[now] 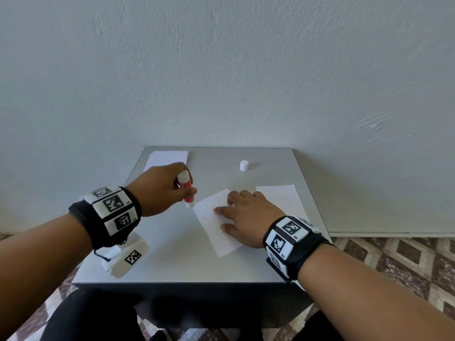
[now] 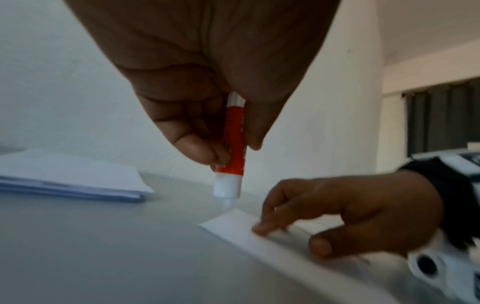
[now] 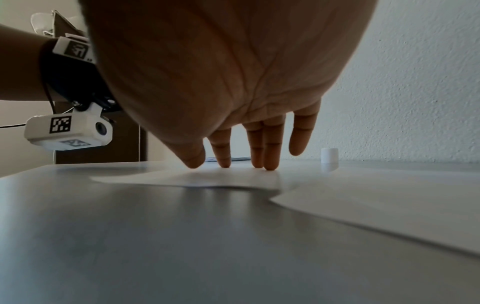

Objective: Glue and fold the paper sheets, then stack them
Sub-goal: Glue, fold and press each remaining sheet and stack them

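A white paper sheet (image 1: pixel 216 225) lies slanted in the middle of the grey table (image 1: pixel 172 254). My right hand (image 1: pixel 242 215) presses it flat with straight, spread fingers (image 3: pixel 270 152). My left hand (image 1: pixel 162 185) grips a red and white glue stick (image 1: pixel 186 188), uncapped, tip down just off the sheet's far left corner. In the left wrist view the glue stick (image 2: pixel 232 148) hangs a little above the sheet (image 2: pixel 233 226). A second sheet (image 1: pixel 283 198) lies to the right, partly under my right hand. A stack of folded sheets (image 1: pixel 167 157) sits at the back left.
The glue stick's white cap (image 1: pixel 244 165) stands upright at the back right of the table. A pale wall rises right behind the table. Patterned floor tiles (image 1: pixel 406 262) show beyond the table's right edge.
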